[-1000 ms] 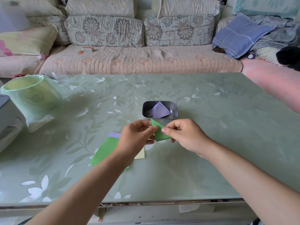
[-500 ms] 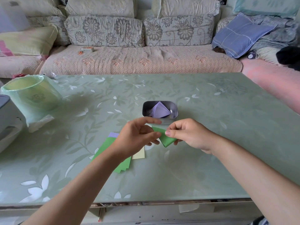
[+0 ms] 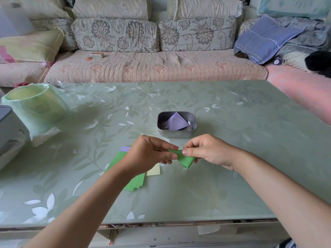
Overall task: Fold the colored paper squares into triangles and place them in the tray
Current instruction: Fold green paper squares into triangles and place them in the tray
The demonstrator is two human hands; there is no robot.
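The left forearm covers much of the stack of paper squares on the table, so only green edges, a purple corner and a strip of a pale yellow sheet show; how many sheets lie there cannot be told. A grey appliance is cut off at the left edge. The left hand has its fingers curled, and thumb and forefinger pinch the left tip of the green paper. The right hand also pinches it, thumb on top and the other fingers tucked beneath. The paper is folded to a rough triangle and held between both hands, off the table and just in front of the metal tray. Purple folded triangles lean inside the tray. The bin with a green liner bears faint marks through the plastic, too blurred to read. A small box on the sofa has printing too small to make out
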